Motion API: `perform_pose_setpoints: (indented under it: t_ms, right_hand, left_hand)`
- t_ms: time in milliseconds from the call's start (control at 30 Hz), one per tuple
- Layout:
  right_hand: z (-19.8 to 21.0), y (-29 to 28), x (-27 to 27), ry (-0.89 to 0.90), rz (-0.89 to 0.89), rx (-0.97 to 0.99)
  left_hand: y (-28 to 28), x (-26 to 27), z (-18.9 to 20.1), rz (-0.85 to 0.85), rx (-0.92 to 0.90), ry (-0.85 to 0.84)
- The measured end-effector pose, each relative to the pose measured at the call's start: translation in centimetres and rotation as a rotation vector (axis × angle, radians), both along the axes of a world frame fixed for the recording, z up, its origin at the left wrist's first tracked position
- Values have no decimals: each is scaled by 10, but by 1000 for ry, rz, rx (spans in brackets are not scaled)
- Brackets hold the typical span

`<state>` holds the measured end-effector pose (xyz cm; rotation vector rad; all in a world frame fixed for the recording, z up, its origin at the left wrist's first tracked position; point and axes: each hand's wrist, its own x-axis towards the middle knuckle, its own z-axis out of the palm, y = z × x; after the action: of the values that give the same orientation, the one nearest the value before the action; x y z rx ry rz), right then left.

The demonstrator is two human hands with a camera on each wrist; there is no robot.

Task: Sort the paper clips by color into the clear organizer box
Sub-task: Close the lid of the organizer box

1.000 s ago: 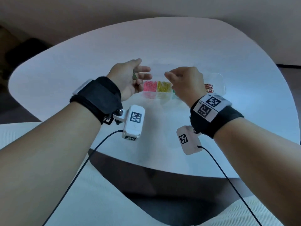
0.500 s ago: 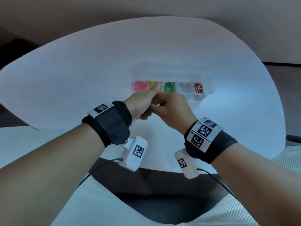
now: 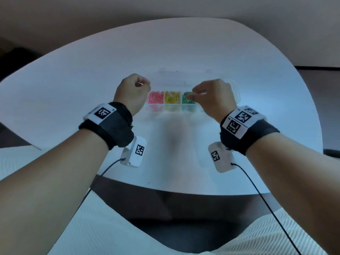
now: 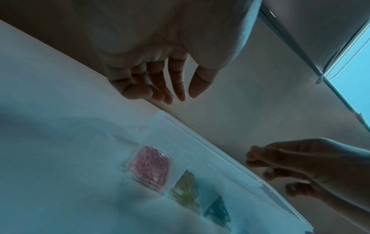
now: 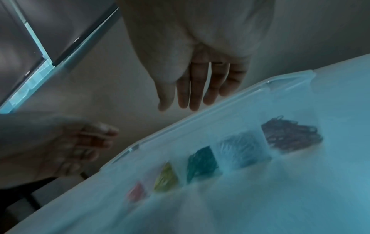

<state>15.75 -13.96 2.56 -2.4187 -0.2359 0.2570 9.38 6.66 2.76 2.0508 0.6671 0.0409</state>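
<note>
The clear organizer box (image 3: pixel 189 108) lies on the white table (image 3: pixel 88 80) with pink clips (image 3: pixel 156 97), yellow clips (image 3: pixel 172 97) and green clips (image 3: pixel 189 102) in separate compartments. The right wrist view also shows pale blue clips (image 5: pixel 242 150) and dark red clips (image 5: pixel 290 136) further right. My left hand (image 3: pixel 145 85) hovers at the box's left end, fingers loosely curled, holding nothing visible (image 4: pixel 184 96). Over the green compartment and the box's right part is my right hand (image 3: pixel 191 95), its fingers nearly straight and empty (image 5: pixel 180 104).
A faint clear lid (image 3: pixel 184 73) lies flat behind the box. The table's rounded near edge (image 3: pixel 165 190) runs just in front of my lap. Cables (image 3: pixel 103 173) trail from both wrist cameras. A bright window (image 4: pixel 352 76) is beyond the table.
Half a second ago both hands were together in front of the box. They have since moved apart and forward, the left to the box's left end, the right over its right half.
</note>
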Motion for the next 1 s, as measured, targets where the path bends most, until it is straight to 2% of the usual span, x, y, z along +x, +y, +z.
perform_pose_setpoints:
  t_ms: [67, 167, 233, 300, 433, 500, 633, 833, 1000]
  right_hand:
    - [4, -6, 13, -53, -14, -9]
    - [3, -24, 39, -146, -208, 0]
    - [-4, -38, 50, -64, -292, -125]
    - [-13, -49, 55, 110, -362, -171]
    - [-20, -60, 54, 381, -576, 207]
    - [-19, -63, 52, 441, -584, 302]
    - [-17, -71, 48, 414, -525, 346]
    - [-22, -73, 51, 409, -572, 462]
    - [-17, -71, 53, 421, -613, 603]
  left_hand:
    - [8, 8, -1, 41, 34, 11]
    - [21, 23, -8, 33, 51, 169]
    - [23, 31, -10, 72, -21, 254]
    - [23, 38, -11, 107, -61, 286]
    - [21, 50, -9, 157, -231, 260]
    - [23, 52, -7, 149, -255, 271]
    - [25, 49, -8, 135, -245, 280]
    - [28, 42, -14, 135, -266, 161]
    - [27, 44, -8, 237, -399, 121]
